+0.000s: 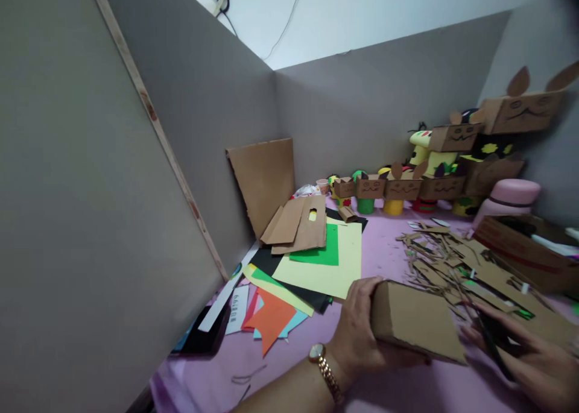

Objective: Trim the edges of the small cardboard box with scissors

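Note:
My left hand [359, 334] grips one end of a folded brown cardboard box [418, 319], holding it just above the pink tabletop [289, 365]. A gold watch sits on that wrist. My right hand [529, 356] is at the box's other end, fingers pinched round a dark pen [491, 340] whose tip points toward the cardboard. The hand is somewhat blurred.
Sheets of yellow, green, black and orange paper [316, 262] lie to the left with flat cardboard pieces [298, 223]. Cardboard scraps [447, 259] are strewn at right. Cardboard animal figures [402, 187] line the back wall beside a pink bottle [509, 199] and a brown box [520, 241]. Grey partition walls enclose the table.

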